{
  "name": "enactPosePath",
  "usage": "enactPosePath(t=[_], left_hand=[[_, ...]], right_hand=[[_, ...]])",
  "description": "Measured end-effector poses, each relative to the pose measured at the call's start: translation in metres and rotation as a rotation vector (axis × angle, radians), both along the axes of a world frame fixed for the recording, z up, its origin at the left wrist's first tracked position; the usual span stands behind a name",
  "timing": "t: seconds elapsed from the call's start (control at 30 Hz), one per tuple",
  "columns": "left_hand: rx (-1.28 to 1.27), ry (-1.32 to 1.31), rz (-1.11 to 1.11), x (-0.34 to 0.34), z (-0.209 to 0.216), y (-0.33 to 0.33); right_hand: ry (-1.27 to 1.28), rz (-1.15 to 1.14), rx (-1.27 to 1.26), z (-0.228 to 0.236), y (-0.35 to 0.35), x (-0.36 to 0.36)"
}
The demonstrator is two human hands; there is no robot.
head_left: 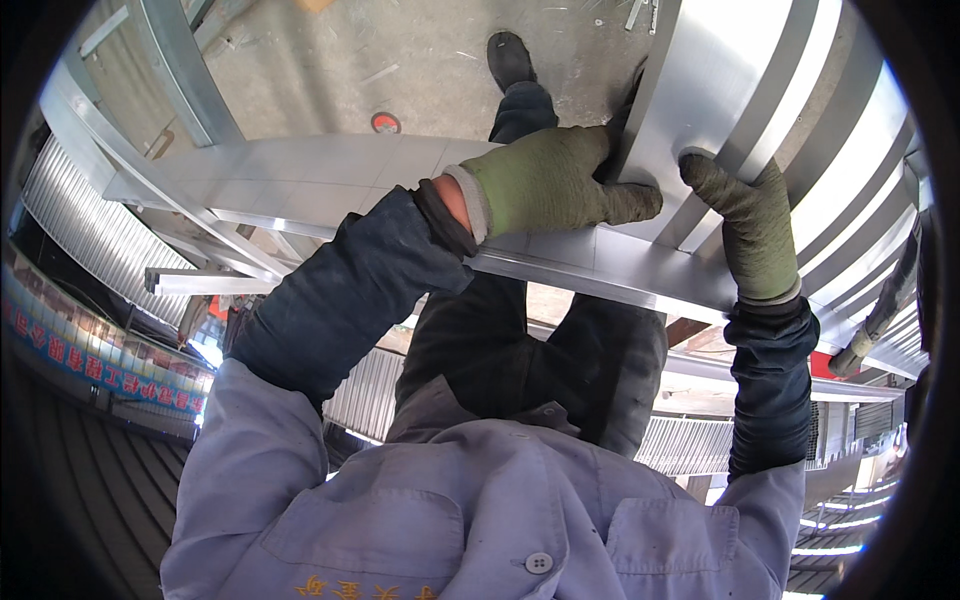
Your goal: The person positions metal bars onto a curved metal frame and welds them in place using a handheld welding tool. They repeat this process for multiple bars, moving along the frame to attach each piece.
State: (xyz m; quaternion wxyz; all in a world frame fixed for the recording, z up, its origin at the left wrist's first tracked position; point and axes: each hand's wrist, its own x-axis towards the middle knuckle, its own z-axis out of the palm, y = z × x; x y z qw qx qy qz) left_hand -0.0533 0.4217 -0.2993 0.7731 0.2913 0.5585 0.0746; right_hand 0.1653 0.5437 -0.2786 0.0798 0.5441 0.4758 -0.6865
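Both gloved: left grip (550, 185) clasps wide silver metal bar (700, 75), right of centre across grey surface (330, 165); right grip (752, 230) touches it, closure unclear. Probably best: even pressure, bar square.

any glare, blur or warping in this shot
Head view: bright glare whitens the metal slats at right, which bow with the fisheye; head view: the rim falls to black; head view: the gloved left hand and gloved right hand look fairly sharp.
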Motion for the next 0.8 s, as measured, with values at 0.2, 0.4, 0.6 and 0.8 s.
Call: enactPosePath(t=[0.2,0.4,0.6,0.8], left_hand=[[0.101,-0.033,0.058,0.0,0.001,-0.001],[0.102,0.053,-0.077,0.002,0.0,0.001],[0.15,0.075,-0.07,0.004,-0.004,-0.002],[0.171,0.07,-0.048,0.003,-0.002,-0.001]], right_hand=[[-0.001,0.012,-0.032,-0.001,0.001,0.003],[0.012,0.02,-0.024,-0.007,-0.001,0.007],[-0.008,0.042,-0.004,-0.007,-0.001,0.01],[-0.005,0.056,0.011,-0.013,-0.003,0.018]])
